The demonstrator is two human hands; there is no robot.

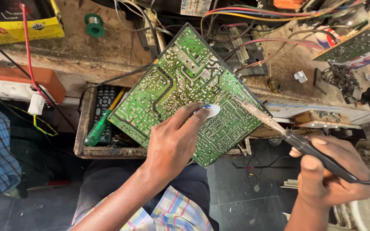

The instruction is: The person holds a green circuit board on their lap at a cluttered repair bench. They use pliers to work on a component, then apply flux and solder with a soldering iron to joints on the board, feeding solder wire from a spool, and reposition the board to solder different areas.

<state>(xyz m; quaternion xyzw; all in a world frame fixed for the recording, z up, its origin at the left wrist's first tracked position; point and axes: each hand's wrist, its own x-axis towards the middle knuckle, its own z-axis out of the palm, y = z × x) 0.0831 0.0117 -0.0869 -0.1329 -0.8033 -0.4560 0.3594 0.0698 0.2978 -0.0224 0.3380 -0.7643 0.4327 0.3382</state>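
A large green circuit board [185, 81] lies tilted, solder side up, across an open wooden drawer [84, 132] and the bench edge. My left hand [174, 141] rests on its lower part, and its fingers pinch a small white round piece with a blue spot [212, 111] against the board. My right hand [330, 173] grips the black handle of a soldering iron [279, 128]. The iron's metal tip points up-left and sits on the board just right of the white piece.
The drawer holds a black remote control [103, 102] and a green-handled screwdriver [97, 130]. A green solder spool [94, 25], a yellow box [20, 25], coloured wires [258, 15], a second green board [356, 42] and a socket box [5, 87] crowd the bench.
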